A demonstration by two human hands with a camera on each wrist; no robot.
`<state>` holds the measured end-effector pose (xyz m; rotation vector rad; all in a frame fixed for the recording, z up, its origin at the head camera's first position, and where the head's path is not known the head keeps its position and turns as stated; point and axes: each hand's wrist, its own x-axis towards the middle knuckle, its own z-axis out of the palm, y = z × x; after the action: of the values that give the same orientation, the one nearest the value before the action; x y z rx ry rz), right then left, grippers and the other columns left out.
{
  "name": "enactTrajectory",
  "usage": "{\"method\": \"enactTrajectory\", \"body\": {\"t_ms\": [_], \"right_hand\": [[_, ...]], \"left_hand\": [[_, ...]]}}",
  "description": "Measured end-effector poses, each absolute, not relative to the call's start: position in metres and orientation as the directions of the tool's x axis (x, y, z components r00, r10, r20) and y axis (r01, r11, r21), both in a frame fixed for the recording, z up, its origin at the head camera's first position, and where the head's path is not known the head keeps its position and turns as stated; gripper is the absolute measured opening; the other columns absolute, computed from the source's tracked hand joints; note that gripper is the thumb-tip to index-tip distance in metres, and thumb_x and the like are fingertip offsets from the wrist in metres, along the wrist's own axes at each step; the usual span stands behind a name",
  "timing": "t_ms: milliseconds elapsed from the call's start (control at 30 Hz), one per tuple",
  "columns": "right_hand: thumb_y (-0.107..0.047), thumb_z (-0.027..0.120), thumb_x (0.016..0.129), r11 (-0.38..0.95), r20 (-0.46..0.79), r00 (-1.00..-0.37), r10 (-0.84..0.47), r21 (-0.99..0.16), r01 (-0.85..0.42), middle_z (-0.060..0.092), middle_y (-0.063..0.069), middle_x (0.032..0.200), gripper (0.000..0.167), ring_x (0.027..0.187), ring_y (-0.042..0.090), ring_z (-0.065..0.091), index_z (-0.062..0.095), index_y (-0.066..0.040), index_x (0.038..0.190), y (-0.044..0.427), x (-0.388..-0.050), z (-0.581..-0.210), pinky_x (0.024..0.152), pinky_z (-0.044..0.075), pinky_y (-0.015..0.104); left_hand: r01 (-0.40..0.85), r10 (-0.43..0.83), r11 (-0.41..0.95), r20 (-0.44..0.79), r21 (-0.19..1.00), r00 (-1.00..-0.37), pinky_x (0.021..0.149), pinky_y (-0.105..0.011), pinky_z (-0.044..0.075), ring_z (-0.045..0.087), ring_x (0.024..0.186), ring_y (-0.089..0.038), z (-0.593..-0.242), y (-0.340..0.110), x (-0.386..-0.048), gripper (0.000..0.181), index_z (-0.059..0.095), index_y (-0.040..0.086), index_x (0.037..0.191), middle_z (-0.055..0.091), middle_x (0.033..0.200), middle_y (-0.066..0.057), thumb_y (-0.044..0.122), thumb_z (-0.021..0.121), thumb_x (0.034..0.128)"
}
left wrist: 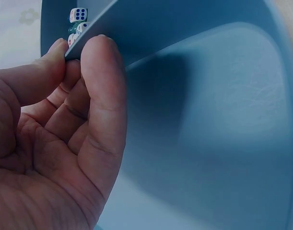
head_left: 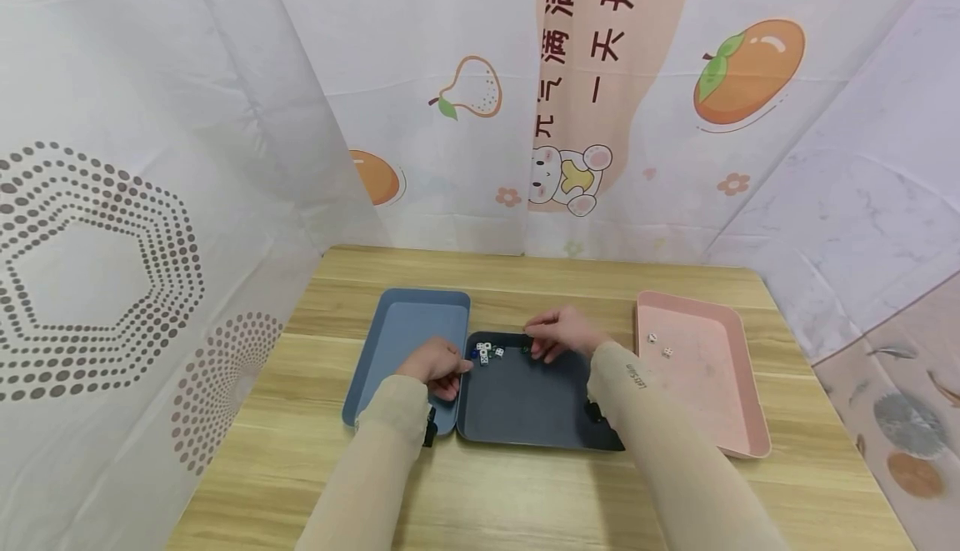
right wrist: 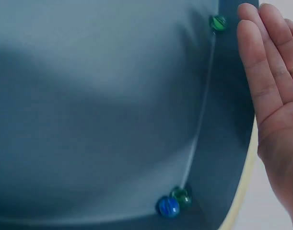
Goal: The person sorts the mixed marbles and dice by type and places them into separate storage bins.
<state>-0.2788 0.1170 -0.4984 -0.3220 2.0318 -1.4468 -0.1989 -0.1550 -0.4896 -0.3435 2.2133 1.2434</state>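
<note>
My left hand (head_left: 438, 368) is at the border of the blue and dark trays. In the left wrist view, its thumb and index finger pinch the rim (left wrist: 96, 26) there. White dice (head_left: 484, 354) (left wrist: 78, 15) cluster in the dark tray's (head_left: 525, 405) far left corner, with marbles among them. My right hand (head_left: 564, 333) (right wrist: 278, 81) is at that tray's far edge, fingers extended and holding nothing visible. A green marble (right wrist: 217, 22) lies near its fingertips; another green marble (right wrist: 181, 196) and a blue marble (right wrist: 168, 207) touch in a corner.
The blue tray (head_left: 423, 311) (left wrist: 223, 134) stands on the left. On the right is a pink tray (head_left: 693, 401) with two white dice (head_left: 667, 353) inside. All three trays stand on a wooden table (head_left: 525, 493), with a printed curtain (head_left: 450, 34) behind it.
</note>
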Motion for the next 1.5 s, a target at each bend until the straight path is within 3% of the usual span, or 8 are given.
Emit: {"method": "enactTrajectory", "body": {"t_ms": [200,967,1500], "right_hand": [[-0.019,0.068,0.101,0.374,-0.349,-0.775,-0.526,-0.914,0.158,0.076,0.015,0.088,0.036,0.079,0.025,0.075,0.067,0.005,0.128,0.106,-0.277,-0.505,0.07,0.065,0.042],[-0.004,0.066,0.099,0.409,-0.371,-0.698,-0.613,-0.904,0.122,0.075,0.021,0.094,0.036,0.082,0.028,0.075,0.064,0.003,0.134,0.082,-0.271,-0.525,0.073,0.065,0.041],[-0.001,0.068,0.096,0.47,-0.378,-0.72,-0.582,-0.879,0.081,0.074,0.012,0.082,0.035,0.069,0.017,0.071,0.068,0.001,0.131,0.07,-0.268,-0.53,0.066,0.064,0.033]], "left_hand": [[-0.468,0.057,0.543,-0.586,0.698,-0.808,0.048,-0.03,0.059,0.057,0.047,-0.015,-0.49,-0.155,-0.199,0.027,0.07,-0.005,0.086,0.061,0.061,-0.008,0.017,0.066,0.1012],[-0.486,0.039,0.539,-0.597,0.688,-0.802,0.047,-0.028,0.058,0.057,0.047,-0.014,-0.492,-0.155,-0.201,0.025,0.07,-0.006,0.091,0.061,0.06,-0.007,0.017,0.066,0.1011],[-0.483,0.04,0.538,-0.593,0.691,-0.804,0.048,-0.029,0.059,0.057,0.047,-0.014,-0.494,-0.154,-0.201,0.025,0.071,-0.006,0.088,0.061,0.059,-0.007,0.016,0.067,0.1005]]}}
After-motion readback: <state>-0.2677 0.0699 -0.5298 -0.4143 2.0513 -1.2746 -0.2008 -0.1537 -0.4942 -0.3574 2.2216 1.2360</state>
